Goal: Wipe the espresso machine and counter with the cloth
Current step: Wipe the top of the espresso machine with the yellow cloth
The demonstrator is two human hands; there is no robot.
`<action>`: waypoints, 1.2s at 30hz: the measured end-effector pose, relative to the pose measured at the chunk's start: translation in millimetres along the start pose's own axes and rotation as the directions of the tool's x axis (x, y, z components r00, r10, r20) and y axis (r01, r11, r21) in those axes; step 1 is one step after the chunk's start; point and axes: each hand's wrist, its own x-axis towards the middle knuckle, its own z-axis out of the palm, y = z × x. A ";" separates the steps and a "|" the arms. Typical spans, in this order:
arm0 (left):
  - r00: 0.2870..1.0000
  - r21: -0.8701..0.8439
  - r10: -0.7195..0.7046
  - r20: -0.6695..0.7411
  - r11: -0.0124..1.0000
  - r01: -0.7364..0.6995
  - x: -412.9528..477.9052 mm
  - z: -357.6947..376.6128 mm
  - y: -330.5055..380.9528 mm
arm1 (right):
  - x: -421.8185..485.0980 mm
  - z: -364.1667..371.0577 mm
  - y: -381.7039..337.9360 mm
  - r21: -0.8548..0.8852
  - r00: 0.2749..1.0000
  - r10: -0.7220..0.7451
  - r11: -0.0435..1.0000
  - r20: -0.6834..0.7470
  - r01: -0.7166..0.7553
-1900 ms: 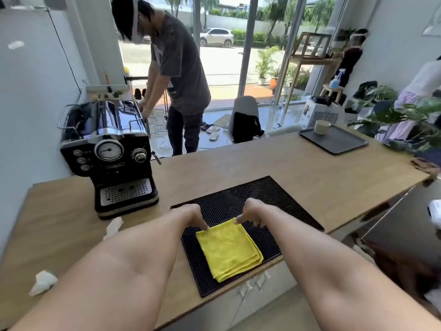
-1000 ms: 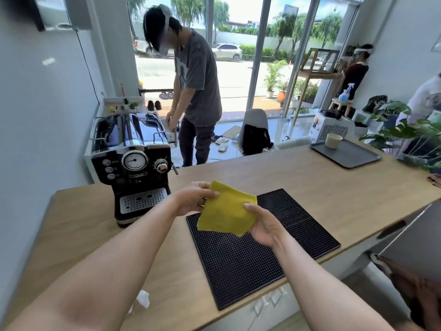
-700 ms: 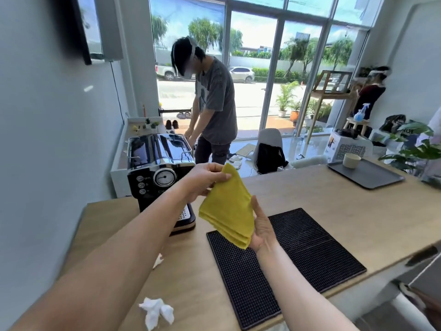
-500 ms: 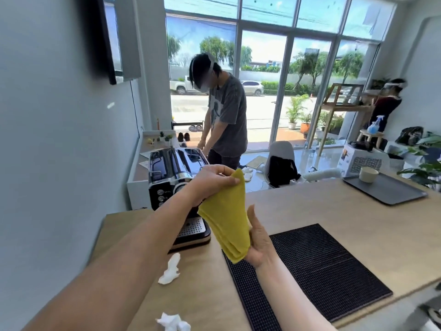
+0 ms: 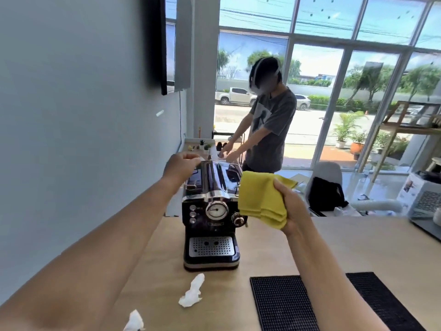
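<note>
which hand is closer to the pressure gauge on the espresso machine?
Right. The right hand, holding the yellow cloth, is just to the right of the pressure gauge. The left hand is higher, over the espresso machine top's rear left corner.

Bright daylight through windows (image 5: 334,80); glare on machine top (image 5: 212,177); wide-angle edge distortion; slight motion blur.

No legible text; espresso machine (image 5: 211,216) badge too blurred.
</note>
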 end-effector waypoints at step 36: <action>0.975 -0.059 -0.218 0.052 0.974 0.221 98.4 31.2 -96.1 | 229.8 98.1 30.2 -0.929 0.921 0.143 -0.020 0.362 0.368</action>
